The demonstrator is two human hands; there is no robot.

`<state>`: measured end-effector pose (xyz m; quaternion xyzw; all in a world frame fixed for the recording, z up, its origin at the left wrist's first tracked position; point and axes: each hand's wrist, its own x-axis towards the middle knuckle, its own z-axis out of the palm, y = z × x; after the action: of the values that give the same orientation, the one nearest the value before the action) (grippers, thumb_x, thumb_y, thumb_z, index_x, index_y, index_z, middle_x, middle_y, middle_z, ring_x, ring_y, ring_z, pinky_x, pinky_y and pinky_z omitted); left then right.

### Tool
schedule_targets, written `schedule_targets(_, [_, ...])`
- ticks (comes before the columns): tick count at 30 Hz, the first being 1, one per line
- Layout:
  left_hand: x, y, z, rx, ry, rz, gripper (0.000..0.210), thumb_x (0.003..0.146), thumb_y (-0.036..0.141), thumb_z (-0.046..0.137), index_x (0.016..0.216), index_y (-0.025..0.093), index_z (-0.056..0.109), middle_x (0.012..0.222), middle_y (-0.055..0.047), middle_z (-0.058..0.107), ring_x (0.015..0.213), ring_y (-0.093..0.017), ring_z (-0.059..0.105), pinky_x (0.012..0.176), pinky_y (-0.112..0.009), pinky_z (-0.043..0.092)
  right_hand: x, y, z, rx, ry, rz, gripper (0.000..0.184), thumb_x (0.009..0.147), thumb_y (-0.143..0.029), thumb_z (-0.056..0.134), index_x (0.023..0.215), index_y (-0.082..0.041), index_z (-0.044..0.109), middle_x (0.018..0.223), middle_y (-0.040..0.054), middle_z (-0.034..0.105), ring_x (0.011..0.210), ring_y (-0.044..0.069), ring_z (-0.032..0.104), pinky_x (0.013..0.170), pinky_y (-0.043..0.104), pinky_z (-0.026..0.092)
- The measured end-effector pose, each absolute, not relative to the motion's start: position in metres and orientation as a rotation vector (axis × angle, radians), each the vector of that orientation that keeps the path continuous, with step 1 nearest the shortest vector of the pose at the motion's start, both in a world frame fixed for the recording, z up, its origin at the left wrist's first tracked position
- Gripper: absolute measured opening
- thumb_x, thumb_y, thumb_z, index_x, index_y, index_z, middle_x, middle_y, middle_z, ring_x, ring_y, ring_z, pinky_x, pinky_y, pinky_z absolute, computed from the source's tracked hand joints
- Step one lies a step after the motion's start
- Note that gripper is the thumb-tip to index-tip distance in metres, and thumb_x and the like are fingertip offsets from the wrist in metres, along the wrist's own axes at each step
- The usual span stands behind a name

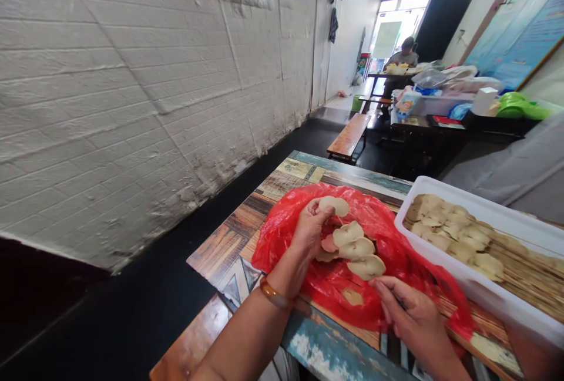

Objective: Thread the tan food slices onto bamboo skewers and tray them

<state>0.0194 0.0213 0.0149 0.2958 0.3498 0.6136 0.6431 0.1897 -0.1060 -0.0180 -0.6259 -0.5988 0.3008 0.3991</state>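
Note:
My left hand (312,222), closed, pinches a thin, round beige slice (335,205) above a red plastic bag (282,222). Several similar slices (356,248) run in a slanting row on a thin skewer, mostly hidden, whose tip shows just below the slice in my left hand. At the lower end of that row, my right hand (408,307) grips the skewer between thumb and fingers. More slices lie in the bag under the row, and one slice (352,296) shows near its front side.
A white plastic bin (414,193) of skewered slices stands on the patterned table (247,216) to the right. Beyond are a wooden bench (350,134) and a cluttered table with green bowls (515,105). A person (405,55) sits farther back. A white wall (154,87) runs along the left.

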Motion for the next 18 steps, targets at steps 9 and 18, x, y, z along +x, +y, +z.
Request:
schedule_targets(9, [0.019,0.021,0.014,0.585,0.681,1.253,0.04,0.053,0.025,0.081,0.084,0.013,0.058,0.078,-0.006,0.067,0.068,-0.016,0.065,0.069,-0.029,0.05,0.2,-0.101,-0.015,-1.631,-1.544,0.827,0.043,0.083,-0.055,0.044,0.083,-0.019,0.066,0.044,-0.0049,0.048,0.035,0.012,0.046,0.038,0.023,0.039])
schedule_targets(18, [0.02,0.022,0.013,0.628,0.749,1.382,0.038,0.054,0.025,0.08,0.082,0.014,0.057,0.076,-0.003,0.066,0.068,-0.014,0.064,0.067,-0.027,0.05,0.195,-0.106,-0.016,-1.603,-1.555,0.753,0.043,0.084,-0.054,0.044,0.085,-0.018,0.067,0.043,-0.0042,0.05,0.035,0.012,0.045,0.037,0.023,0.037])
